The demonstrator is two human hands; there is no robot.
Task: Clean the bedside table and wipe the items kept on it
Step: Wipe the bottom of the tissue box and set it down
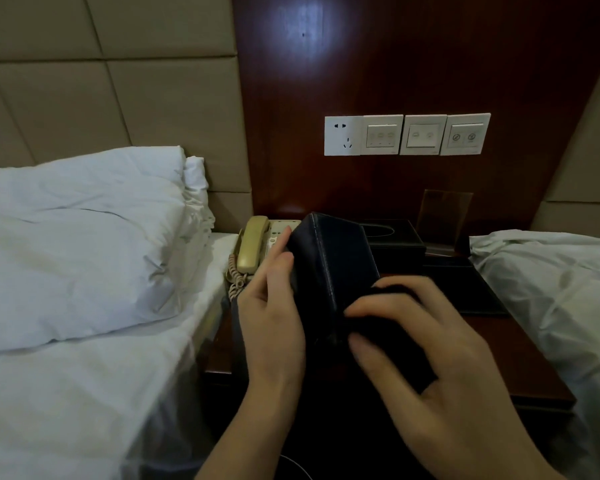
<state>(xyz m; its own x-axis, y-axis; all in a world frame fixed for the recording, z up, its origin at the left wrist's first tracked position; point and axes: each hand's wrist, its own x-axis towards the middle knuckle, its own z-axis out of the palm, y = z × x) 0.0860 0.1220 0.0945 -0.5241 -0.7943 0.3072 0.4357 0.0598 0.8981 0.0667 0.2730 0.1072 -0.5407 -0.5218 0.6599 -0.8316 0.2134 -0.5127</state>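
Note:
A dark leather box [329,258] with pale stitching is lifted and tilted above the dark wooden bedside table [520,368]. My left hand [274,313] grips its left side. My right hand [426,355] presses a dark cloth [392,327] against the box's lower right face. Behind the box, a beige telephone [253,244] with a coiled cord stands at the table's left. A black tissue box [395,240] sits at the back and a flat black tray [471,289] lies at the right.
White pillow and bed [84,237] lie on the left; another white bed [561,289] is on the right. A socket and switch panel [406,135] is on the wooden wall. A clear acrylic stand [444,216] is behind the tissue box.

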